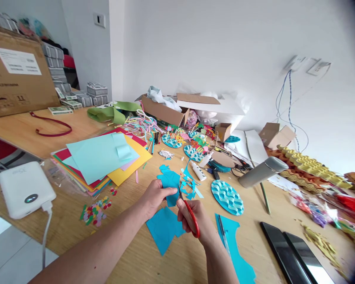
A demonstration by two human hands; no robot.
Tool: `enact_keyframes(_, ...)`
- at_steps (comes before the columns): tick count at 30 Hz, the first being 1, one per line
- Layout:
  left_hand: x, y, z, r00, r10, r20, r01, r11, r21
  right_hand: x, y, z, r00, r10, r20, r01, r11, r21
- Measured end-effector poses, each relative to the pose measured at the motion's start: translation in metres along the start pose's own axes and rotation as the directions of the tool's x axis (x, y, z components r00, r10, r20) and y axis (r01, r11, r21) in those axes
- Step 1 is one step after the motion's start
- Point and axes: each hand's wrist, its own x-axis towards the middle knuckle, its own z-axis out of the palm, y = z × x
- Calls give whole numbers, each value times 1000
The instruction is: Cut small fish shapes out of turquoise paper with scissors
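My left hand point(157, 197) pinches a piece of blue paper point(170, 178) with an irregular cut outline, its thumb lying on top. In my right hand point(197, 219) is a pair of scissors point(192, 218) with red handles, fingers wrapped through the loops. The dark blades meet the right edge of the blue paper, though whether they are fully closed is hard to see. A larger blue sheet point(163, 232) lies on the table beneath both hands. Thin blue offcuts point(189, 187) are scattered just beyond the scissors.
Coloured paper sheets point(97, 157) are stacked at left, near paper dots point(97, 211) and a white power bank point(26, 189). To the right lie a wavy blue oval point(227, 197), a pen point(224, 236) on blue paper, a grey tumbler point(263, 172) and two phones point(286, 252).
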Motion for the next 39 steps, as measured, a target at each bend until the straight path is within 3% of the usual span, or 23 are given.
enact_keyframes(29, 1, 2, -5, 999, 33, -12, -32, 994, 105, -2, 0, -2, 999, -24, 45, 25, 999, -33)
enact_keyframes(39, 1, 6, -6, 1000, -16, 24, 14, 995, 98, -1, 1, -5, 998, -25, 64, 28, 999, -45)
